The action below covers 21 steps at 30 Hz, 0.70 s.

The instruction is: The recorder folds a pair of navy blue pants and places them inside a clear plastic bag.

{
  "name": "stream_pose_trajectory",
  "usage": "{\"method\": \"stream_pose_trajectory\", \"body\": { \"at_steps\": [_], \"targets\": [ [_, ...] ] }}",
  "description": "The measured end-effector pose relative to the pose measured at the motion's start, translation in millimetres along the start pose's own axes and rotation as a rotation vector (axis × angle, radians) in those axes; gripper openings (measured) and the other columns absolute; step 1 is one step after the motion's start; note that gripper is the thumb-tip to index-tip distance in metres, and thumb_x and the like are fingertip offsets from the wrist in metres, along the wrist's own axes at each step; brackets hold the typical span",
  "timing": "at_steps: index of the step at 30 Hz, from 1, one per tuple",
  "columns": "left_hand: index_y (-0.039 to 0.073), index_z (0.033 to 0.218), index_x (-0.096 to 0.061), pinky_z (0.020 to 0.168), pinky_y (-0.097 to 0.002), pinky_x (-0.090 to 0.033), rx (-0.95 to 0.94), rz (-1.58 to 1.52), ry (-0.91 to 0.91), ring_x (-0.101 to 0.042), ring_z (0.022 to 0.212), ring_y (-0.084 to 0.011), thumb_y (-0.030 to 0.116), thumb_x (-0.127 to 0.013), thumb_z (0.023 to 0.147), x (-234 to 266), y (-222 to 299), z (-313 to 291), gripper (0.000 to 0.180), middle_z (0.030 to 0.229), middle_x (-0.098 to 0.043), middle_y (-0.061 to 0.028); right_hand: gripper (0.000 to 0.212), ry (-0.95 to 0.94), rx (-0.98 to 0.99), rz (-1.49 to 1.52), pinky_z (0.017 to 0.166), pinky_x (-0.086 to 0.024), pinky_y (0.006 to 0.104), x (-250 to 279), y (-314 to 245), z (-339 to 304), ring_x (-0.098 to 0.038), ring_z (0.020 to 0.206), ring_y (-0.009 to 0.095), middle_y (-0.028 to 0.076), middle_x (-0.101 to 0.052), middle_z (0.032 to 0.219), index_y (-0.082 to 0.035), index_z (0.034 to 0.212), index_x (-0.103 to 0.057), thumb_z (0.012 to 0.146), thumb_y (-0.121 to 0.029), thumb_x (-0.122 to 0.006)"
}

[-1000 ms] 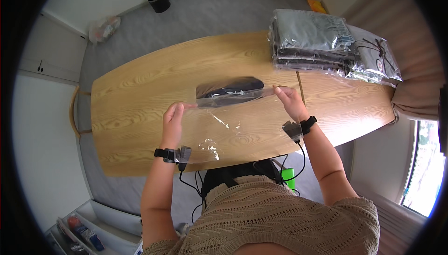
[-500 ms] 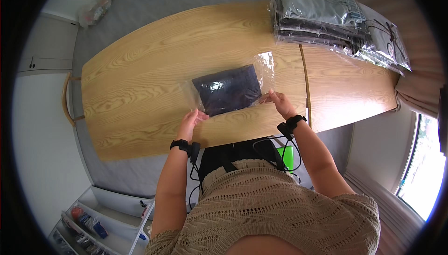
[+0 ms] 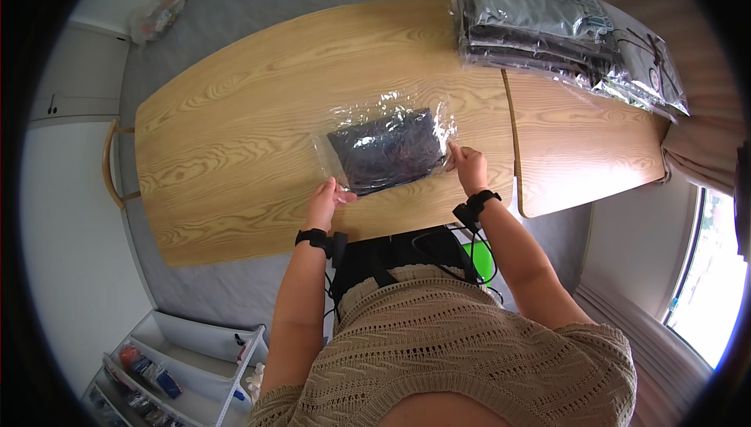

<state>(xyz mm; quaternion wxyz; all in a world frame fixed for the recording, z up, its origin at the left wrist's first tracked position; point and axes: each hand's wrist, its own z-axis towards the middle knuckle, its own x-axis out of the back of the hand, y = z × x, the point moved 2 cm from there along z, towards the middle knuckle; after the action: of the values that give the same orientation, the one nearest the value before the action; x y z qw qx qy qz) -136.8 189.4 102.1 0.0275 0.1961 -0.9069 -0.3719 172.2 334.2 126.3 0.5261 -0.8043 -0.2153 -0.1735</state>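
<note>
A folded dark navy garment [image 3: 387, 149] lies inside a clear plastic bag [image 3: 352, 106] near the front edge of the wooden table. The bag's film reaches past the garment on its far, left and right sides and shines with reflections. My left hand [image 3: 326, 199] pinches the bag at its near left corner, thumb and fingers together. At the right side, my right hand [image 3: 468, 164] grips the bag's edge between thumb and fingers. Each wrist wears a black strap with a small device and a cable.
Several bagged folded garments [image 3: 540, 28] are stacked at the table's far right. A seam splits the wooden table [image 3: 250, 114] from its right section [image 3: 579, 145]. A chair [image 3: 111, 165] stands at the left end. Lower left is a shelf unit [image 3: 180, 357] with small items.
The bag's far film has risen and spread above the garment. My right hand has moved slightly up and its fingers have curled more; my left hand has shifted slightly right.
</note>
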Motion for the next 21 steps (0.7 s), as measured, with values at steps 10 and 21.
{"method": "stream_pose_trajectory", "body": {
  "at_steps": [10, 21],
  "targets": [
    [0.008, 0.086, -0.051, 0.064, -0.0301, -0.048, 0.126, -0.142, -0.034, -0.068, 0.080, -0.0237, 0.036, -0.041, 0.100, 5.3, -27.2, 11.9, 0.034, 0.082, -0.069, -0.0164, 0.019, 0.255, 0.750, -0.304, 0.079, -0.046, 0.0428, 0.2, -70.1, -37.0, -0.058, 0.088, 0.034, 0.015, -0.062, 0.096, -0.005, 0.101, -0.061, 0.083, -0.009, -0.063],
    [0.002, 0.095, -0.053, 0.076, -0.0351, -0.045, -0.128, 0.216, 0.263, -0.063, 0.091, -0.0263, 0.025, -0.048, 0.095, 1.8, 4.5, -11.0, 0.024, 0.090, -0.065, -0.0157, 0.049, -0.077, 0.949, -0.764, 0.109, -0.028, 0.0452, -76.6, -71.6, -22.0, -0.035, 0.134, 0.029, 0.014, -0.040, 0.143, -0.024, 0.133, -0.050, 0.087, -0.041, -0.058]
  ]
}}
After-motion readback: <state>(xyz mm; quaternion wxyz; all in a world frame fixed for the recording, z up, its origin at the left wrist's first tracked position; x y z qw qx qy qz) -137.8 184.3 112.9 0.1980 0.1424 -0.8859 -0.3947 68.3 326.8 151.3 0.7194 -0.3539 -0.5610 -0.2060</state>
